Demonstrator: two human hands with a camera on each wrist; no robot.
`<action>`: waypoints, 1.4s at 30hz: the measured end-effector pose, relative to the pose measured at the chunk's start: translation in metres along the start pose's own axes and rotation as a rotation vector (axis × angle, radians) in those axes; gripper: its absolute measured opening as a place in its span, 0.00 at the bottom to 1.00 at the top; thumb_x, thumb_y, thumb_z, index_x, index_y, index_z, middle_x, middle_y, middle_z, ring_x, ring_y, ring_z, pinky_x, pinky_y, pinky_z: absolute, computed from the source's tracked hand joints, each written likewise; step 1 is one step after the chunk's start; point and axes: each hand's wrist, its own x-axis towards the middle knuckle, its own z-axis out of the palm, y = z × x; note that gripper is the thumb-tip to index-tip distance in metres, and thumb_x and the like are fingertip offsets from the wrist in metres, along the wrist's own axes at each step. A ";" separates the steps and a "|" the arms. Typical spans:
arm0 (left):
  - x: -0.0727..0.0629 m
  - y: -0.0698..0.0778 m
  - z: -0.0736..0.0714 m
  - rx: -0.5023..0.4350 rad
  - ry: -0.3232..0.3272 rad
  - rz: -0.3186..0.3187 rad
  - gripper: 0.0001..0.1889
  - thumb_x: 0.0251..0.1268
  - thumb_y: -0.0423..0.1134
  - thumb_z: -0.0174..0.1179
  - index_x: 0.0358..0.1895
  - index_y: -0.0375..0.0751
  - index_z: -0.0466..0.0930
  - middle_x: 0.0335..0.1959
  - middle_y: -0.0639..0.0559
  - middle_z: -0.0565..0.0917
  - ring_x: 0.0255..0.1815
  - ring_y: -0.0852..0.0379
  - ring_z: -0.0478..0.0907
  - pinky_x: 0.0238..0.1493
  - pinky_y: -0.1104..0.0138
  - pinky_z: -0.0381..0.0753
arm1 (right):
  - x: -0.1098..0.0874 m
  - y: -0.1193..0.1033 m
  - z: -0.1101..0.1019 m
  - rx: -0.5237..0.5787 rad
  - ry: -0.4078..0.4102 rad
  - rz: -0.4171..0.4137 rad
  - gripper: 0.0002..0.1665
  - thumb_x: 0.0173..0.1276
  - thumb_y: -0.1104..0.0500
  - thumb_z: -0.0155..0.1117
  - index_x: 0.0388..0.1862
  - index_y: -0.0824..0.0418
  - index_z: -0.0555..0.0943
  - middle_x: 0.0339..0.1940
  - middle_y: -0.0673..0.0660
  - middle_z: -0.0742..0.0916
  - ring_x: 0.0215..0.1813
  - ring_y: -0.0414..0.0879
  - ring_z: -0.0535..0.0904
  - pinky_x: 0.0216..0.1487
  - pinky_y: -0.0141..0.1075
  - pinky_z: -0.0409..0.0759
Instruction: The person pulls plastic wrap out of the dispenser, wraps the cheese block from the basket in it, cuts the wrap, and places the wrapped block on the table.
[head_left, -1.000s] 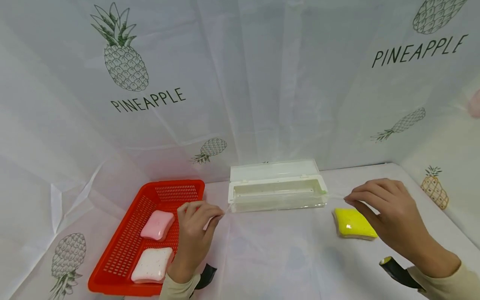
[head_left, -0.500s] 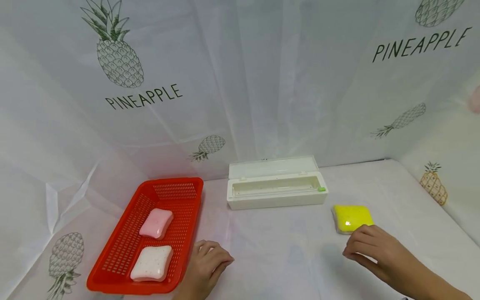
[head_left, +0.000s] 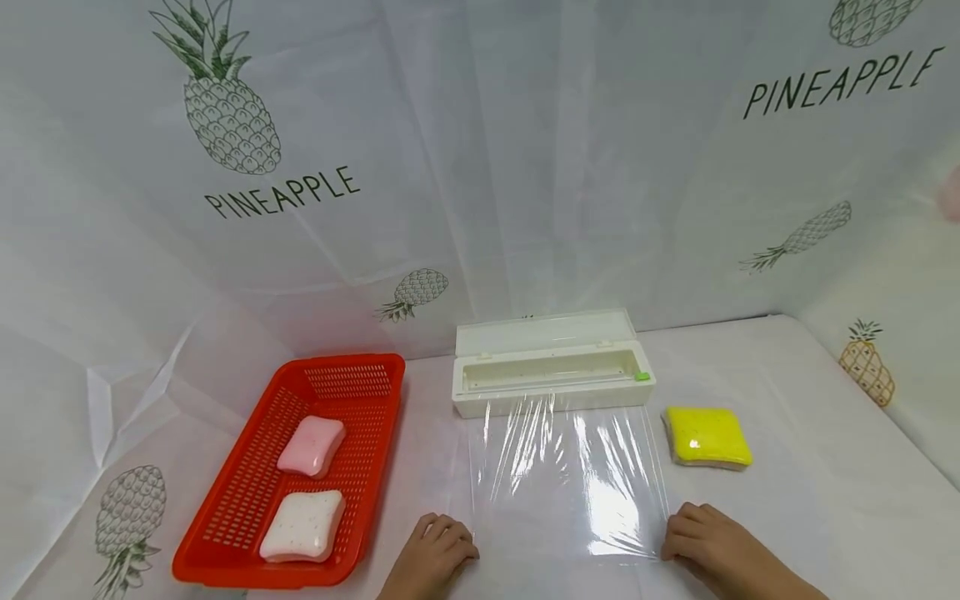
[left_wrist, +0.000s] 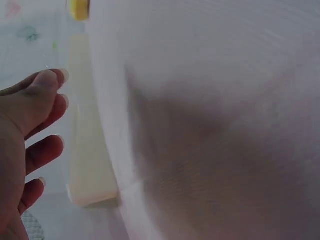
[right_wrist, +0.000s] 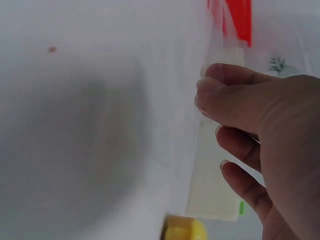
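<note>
On white tabletop (head_left: 795, 400), our left hand (head_left: 433, 552) and right hand (head_left: 720, 546) pinch clear plastic film (head_left: 555, 483) — already out toward six o'clock, seemingly uncut from the white oblong plastic box (head_left: 555, 402) at twelve.

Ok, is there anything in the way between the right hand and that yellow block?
Nothing visible: in the head view, only white tabletop shows between the right hand and the yellow block. The clear film that the right hand pinches lies to the left of that gap.
</note>
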 end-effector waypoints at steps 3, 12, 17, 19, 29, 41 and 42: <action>-0.001 0.002 0.004 0.005 -0.064 -0.003 0.17 0.60 0.66 0.71 0.37 0.59 0.87 0.37 0.64 0.82 0.44 0.63 0.76 0.54 0.63 0.78 | -0.005 0.000 0.010 -0.031 -0.009 0.008 0.11 0.80 0.46 0.64 0.35 0.45 0.85 0.36 0.37 0.83 0.41 0.35 0.72 0.42 0.26 0.68; 0.005 0.003 0.001 0.030 -0.248 0.010 0.25 0.65 0.74 0.63 0.41 0.57 0.89 0.35 0.63 0.82 0.41 0.63 0.74 0.52 0.62 0.79 | -0.006 -0.002 0.019 -0.129 -0.071 0.085 0.28 0.56 0.27 0.77 0.36 0.48 0.87 0.34 0.37 0.82 0.38 0.34 0.70 0.41 0.25 0.70; 0.010 0.007 -0.004 0.033 -0.334 -0.019 0.15 0.63 0.62 0.73 0.39 0.58 0.92 0.35 0.63 0.83 0.39 0.63 0.74 0.52 0.64 0.79 | -0.007 0.000 0.021 -0.108 -0.095 0.075 0.21 0.54 0.36 0.81 0.35 0.47 0.86 0.35 0.38 0.81 0.39 0.35 0.71 0.41 0.27 0.71; 0.011 0.008 -0.009 0.022 -0.377 -0.049 0.09 0.61 0.56 0.76 0.37 0.59 0.93 0.34 0.64 0.82 0.38 0.64 0.73 0.51 0.65 0.79 | -0.007 0.001 0.021 -0.108 -0.097 0.078 0.17 0.51 0.41 0.83 0.34 0.46 0.86 0.35 0.38 0.82 0.40 0.36 0.72 0.42 0.27 0.72; 0.011 -0.026 -0.096 -0.154 -0.428 -0.360 0.12 0.68 0.48 0.72 0.52 0.57 0.90 0.44 0.65 0.85 0.47 0.60 0.77 0.56 0.54 0.81 | -0.011 -0.002 0.021 -0.121 -0.039 0.086 0.19 0.56 0.34 0.80 0.32 0.45 0.87 0.36 0.38 0.81 0.41 0.37 0.72 0.46 0.27 0.71; -0.051 -0.123 -0.145 -0.140 -0.447 -0.681 0.31 0.53 0.44 0.81 0.62 0.41 0.84 0.59 0.42 0.85 0.59 0.36 0.80 0.56 0.33 0.79 | -0.010 -0.001 0.020 -0.114 -0.059 0.050 0.17 0.55 0.38 0.82 0.32 0.45 0.88 0.35 0.38 0.82 0.40 0.37 0.72 0.43 0.27 0.71; -0.056 -0.129 -0.144 -0.173 -0.478 -0.711 0.33 0.52 0.43 0.82 0.63 0.39 0.83 0.60 0.40 0.84 0.60 0.34 0.79 0.57 0.32 0.77 | -0.011 -0.001 0.020 -0.112 -0.069 0.057 0.19 0.57 0.34 0.80 0.32 0.45 0.88 0.35 0.38 0.82 0.40 0.37 0.72 0.43 0.27 0.71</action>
